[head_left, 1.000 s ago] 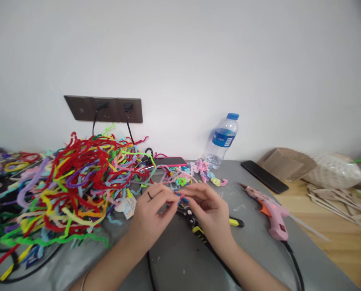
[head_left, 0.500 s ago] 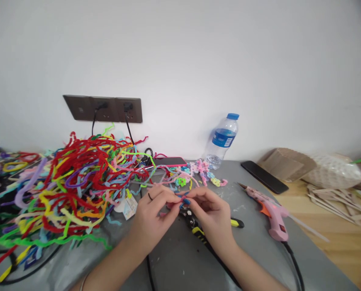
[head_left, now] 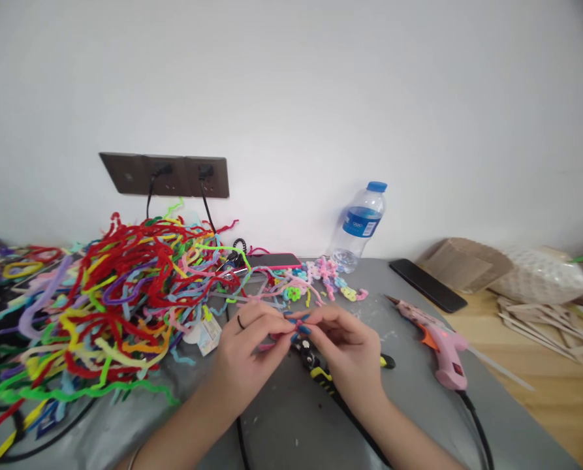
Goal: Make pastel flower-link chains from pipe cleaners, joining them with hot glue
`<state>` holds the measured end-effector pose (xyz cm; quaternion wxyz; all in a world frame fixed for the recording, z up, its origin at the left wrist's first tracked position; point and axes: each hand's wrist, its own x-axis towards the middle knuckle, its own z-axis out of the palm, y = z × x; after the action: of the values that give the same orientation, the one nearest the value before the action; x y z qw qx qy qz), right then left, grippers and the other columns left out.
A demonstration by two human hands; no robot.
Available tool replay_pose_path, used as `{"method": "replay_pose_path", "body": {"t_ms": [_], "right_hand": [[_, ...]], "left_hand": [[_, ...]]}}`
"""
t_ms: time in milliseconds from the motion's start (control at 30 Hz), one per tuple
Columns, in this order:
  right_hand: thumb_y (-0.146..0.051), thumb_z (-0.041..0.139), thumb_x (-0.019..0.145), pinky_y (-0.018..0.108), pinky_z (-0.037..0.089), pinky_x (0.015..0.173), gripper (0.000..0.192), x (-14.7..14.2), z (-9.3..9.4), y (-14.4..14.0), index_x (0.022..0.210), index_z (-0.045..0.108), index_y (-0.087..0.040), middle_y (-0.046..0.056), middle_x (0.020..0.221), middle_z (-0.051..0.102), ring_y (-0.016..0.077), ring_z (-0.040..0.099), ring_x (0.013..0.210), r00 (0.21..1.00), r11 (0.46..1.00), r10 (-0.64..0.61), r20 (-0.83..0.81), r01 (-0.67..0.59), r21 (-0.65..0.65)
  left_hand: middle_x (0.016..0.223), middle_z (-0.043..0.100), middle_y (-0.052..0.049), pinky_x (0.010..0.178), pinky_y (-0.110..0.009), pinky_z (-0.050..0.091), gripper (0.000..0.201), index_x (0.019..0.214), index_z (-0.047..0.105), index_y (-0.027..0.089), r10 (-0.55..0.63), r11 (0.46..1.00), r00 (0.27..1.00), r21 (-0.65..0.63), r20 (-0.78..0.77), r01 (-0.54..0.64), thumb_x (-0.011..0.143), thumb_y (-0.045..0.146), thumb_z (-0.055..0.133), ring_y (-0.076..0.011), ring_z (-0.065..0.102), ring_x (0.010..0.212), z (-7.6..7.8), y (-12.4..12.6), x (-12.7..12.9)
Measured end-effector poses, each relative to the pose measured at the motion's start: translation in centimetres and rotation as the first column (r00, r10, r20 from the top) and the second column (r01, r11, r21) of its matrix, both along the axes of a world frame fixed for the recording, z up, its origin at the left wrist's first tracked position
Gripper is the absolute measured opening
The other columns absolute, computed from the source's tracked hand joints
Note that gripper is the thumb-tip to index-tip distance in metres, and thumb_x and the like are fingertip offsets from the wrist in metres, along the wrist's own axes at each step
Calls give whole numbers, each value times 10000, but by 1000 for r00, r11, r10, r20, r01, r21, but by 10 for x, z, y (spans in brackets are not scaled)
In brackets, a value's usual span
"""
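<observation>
Both hands meet at centre: left hand (head_left: 245, 349) and right hand (head_left: 345, 346) pinch a small pink pipe-cleaner piece (head_left: 284, 334) between their fingertips, right at the grip. Just beneath lie yellow-handled pliers (head_left: 320, 369). Left of the grip sprawls the pipe-cleaner heap (head_left: 119, 300). Farther right, a pink glue gun (head_left: 435, 343). Beyond, a water bottle (head_left: 360, 228); its blue label's writing is too small to read.

Small pink pipe-cleaner piece (head_left: 282, 337), pinched
</observation>
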<state>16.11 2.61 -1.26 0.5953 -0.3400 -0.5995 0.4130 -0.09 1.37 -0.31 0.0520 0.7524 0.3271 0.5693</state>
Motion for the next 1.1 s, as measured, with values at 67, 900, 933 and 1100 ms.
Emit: {"method": "replay_pose_path", "body": {"t_ms": [67,900,933,1100], "right_hand": [[-289,746,822,256,621,657,93,0,1,-1,772,731,-212,59,761,786,197,761,715,1000,1000,-5,-6,5,11],[-145,714,830,209,606,696,92,2,3,1,788,741,-222,31,808,802,164,762,744,998,995,52,24,-54,79],[-141,711,832,207,603,700,95,3,3,1,797,740,-224,30,816,801,161,760,747,998,995,58,29,-60,83],[-139,697,851,199,591,710,100,5,3,3,835,731,-231,33,859,798,156,754,776,993,987,106,49,-111,115]], "left_hand": [[795,689,-13,732,-235,528,131,881,641,180,-4,1000,1000,10,-1,4,865,49,639,-120,661,774,2,0,0],[803,691,-13,763,-264,511,118,883,654,177,44,998,998,47,-52,-42,883,62,630,-122,641,768,1,-1,-3],[803,691,-15,762,-263,510,114,881,655,175,43,998,998,46,-52,-40,884,64,630,-123,639,768,1,-1,-3],[798,682,-20,763,-262,502,110,881,656,162,23,999,998,37,-56,-21,878,53,637,-122,625,771,2,-1,-4]]}}
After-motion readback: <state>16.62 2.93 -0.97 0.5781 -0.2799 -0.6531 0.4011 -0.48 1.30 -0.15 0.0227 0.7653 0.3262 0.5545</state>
